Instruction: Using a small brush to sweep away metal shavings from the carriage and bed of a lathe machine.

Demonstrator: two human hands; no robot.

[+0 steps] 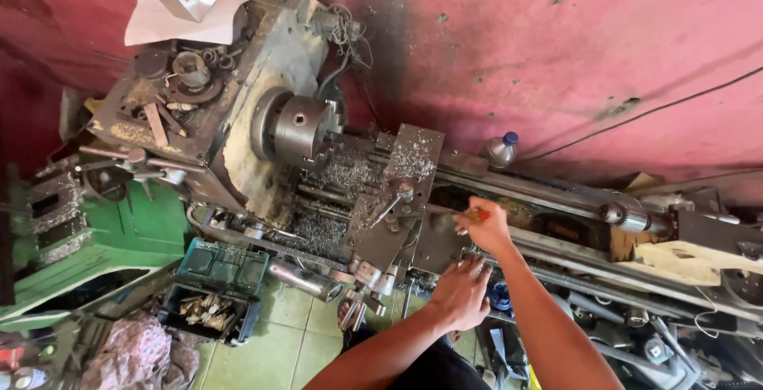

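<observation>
An old metal lathe (262,128) runs across the view, with its chuck (302,128) at the left and its carriage (397,199) covered in metal shavings. My right hand (485,227) is closed around a small tool with an orange handle (477,215), held over the bed just right of the carriage. My left hand (461,291) rests flat, fingers spread, on the front of the carriage apron. The tool's tip is hidden by my hand.
The tailstock (636,219) sits on the bed at the right. A plastic bottle (501,150) stands behind the bed by the red wall. A green toolbox (218,279) with small parts lies on the tiled floor. White paper (183,12) lies on the headstock.
</observation>
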